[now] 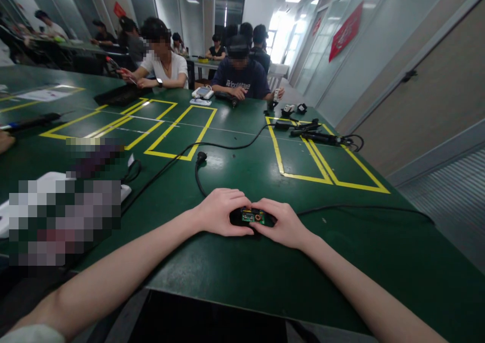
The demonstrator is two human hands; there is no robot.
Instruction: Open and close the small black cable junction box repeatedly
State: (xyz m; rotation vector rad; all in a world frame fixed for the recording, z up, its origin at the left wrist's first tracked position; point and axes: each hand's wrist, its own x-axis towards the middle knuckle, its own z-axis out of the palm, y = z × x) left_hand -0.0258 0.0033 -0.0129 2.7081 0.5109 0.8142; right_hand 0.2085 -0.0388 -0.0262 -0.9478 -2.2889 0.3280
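Between my two hands, just above the near part of the green table [212,267], is a small green circuit board [249,216] with a copper-coloured ring coil on its right side. My left hand [223,212] grips the board's left side, thumb below and fingers above. On the other side, my right hand [282,222] pinches the right end near the coil. Something dark shows around and behind the board; I cannot make out what it is. A black cable runs along the table behind both hands, with a black plug [201,157] beyond my left hand.
Yellow tape rectangles [189,158] mark the table. Black cabled tools [318,137] lie at the far right. A white power strip [127,191] sits at the left, partly blurred out. Two people [240,75] [166,65] work across the table; others sit farther back.
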